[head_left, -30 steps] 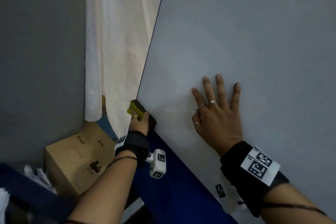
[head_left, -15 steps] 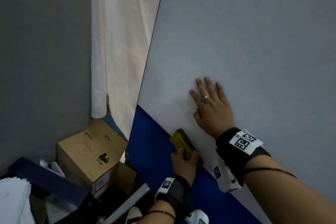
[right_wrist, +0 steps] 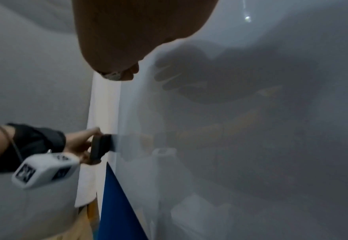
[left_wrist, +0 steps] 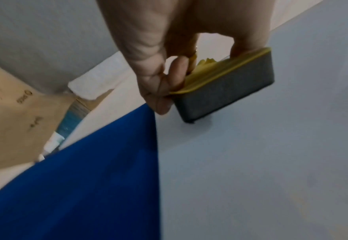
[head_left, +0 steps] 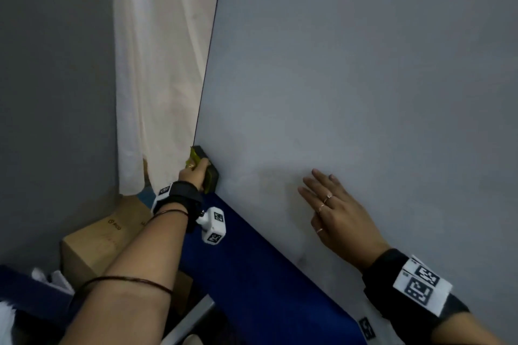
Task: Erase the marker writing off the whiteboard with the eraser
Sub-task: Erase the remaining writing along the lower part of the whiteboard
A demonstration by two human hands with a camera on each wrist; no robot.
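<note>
The left hand (head_left: pixel 196 173) is now working the eraser (head_left: pixel 208 169) at the whiteboard's (head_left: pixel 350 78) lower-left corner, having swept back up along the board's bottom edge from a spot just under the right hand (head_left: pixel 336 216) half a second ago. That is reading as 1 more pass over the bottom strip; no marker writing is showing on the board, only a faint smudged haze near that corner, so the erasing is probably nearly finished. In the left wrist view the fingers (left_wrist: pixel 175 73) and thumb are curling over the eraser's yellow back, pinching it, while its dark felt face is pressing flat on the board just inside the corner. The right hand is lying spread with straight fingers on the board, well apart from the corner, holding nothing
</note>
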